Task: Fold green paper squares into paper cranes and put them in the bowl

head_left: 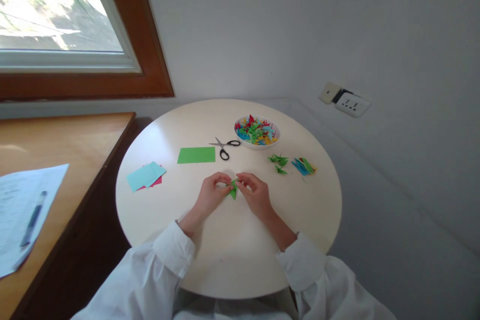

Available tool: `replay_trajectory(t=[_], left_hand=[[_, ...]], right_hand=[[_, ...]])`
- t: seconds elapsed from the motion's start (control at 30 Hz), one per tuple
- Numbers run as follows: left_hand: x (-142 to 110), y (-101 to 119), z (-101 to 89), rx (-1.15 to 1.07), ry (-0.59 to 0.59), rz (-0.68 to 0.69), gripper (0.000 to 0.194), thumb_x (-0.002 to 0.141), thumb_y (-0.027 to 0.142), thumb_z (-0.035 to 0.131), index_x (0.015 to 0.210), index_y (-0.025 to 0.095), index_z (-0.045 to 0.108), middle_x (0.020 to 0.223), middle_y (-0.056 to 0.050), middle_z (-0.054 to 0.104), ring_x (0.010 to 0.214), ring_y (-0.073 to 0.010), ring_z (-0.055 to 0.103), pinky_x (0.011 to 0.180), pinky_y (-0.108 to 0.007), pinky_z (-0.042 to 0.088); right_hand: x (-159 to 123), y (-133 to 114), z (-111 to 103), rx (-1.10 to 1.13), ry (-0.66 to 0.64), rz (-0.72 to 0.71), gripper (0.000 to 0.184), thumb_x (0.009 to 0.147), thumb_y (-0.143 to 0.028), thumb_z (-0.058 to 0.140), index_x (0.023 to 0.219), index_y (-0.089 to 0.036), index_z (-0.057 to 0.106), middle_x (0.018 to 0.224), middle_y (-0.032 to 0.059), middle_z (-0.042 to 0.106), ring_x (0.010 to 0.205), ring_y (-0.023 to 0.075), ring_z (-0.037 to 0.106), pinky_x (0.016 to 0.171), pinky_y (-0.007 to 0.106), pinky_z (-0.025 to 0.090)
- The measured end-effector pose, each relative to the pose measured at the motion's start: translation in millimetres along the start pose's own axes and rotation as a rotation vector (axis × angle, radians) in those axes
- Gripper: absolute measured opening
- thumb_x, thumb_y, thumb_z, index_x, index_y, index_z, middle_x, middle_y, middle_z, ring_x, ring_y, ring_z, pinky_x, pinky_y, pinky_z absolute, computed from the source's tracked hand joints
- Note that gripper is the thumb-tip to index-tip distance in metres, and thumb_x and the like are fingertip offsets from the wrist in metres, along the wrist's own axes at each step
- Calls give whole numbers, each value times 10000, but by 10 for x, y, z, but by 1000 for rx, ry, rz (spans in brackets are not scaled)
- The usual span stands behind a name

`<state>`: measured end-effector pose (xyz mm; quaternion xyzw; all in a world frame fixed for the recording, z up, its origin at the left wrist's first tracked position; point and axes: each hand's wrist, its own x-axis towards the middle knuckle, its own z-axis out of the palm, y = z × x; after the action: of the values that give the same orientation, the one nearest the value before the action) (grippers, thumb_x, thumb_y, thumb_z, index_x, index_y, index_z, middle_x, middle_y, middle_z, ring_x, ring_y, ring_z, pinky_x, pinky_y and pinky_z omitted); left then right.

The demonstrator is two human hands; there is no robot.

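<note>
Both of my hands meet over the middle of a round cream table [228,255]. My left hand [210,193] and my right hand [255,193] pinch a small folded green paper piece [233,189] between their fingertips, just above the tabletop. Both hands' fingers are curled closed on it. A flat green sheet [196,155] lies beyond my left hand. Black-handled scissors [225,147] lie next to it.
A white bowl [257,132] full of several coloured folded paper shapes stands at the far side. Small green folded pieces [279,162] and a blue-green stack [304,166] lie right of it. Cyan and pink sheets [146,176] lie at the left. A wooden desk [67,150] carries papers and a pen [33,220].
</note>
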<state>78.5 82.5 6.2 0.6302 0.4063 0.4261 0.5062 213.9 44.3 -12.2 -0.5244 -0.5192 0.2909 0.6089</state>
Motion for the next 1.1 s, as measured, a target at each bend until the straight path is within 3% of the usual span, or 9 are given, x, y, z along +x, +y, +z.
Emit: replay_trajectory(t=[0.23,0.43,0.77,1.1], left_hand=[[9,12,-36,56,-53,50,103,595,208,648,681,153,644,698,-39,670,678,-160,611,680,-275,482],[-17,108,-88,164,-156,57,158,685,266,585,700,137,676,716,-55,694,682,-167,613,670,-272,469],[-23,457,-181,252,-191,78,202,690,311,576,646,130,655,650,-39,662,610,-139,564,614,-249,433],[-177,998,-235,365,-226,94,189,717,278,555,617,147,648,642,-13,648,623,-134,556,611,-234,424]], right_hand=[[23,-73,-26,-48,-33,-53,74,720,-238,610,749,-196,664,752,29,680,714,157,609,651,279,467],[22,-150,11,-33,-10,-37,95,691,-244,619,739,-178,666,735,35,684,689,156,609,632,269,470],[100,-456,-38,5,-64,-55,137,711,-258,597,783,-177,680,789,52,703,733,167,638,667,281,500],[132,-840,-116,-47,-85,-165,104,707,-246,617,772,-183,668,761,38,688,697,155,630,637,267,506]])
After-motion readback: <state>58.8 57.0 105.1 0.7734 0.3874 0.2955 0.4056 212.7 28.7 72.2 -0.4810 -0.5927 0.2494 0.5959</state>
